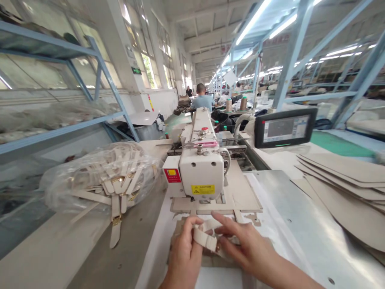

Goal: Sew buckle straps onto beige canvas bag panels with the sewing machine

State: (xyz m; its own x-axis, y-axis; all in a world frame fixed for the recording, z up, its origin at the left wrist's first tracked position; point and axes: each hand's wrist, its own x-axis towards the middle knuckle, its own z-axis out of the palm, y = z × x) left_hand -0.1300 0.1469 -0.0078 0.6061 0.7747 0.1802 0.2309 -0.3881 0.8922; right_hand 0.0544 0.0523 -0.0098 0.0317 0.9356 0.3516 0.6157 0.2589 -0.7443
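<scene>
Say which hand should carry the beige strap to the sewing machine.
Left, probably: the left hand grips the beige strap just before the sewing machine, while the right hand lies further aside, only its fingertips reaching the strap.

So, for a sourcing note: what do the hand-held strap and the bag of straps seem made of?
The cream strap looks like matte leather or faux leather, smooth and stiffly folded; the look can't settle which. The bag seems thin glossy plastic film, creased and see-through.
</scene>
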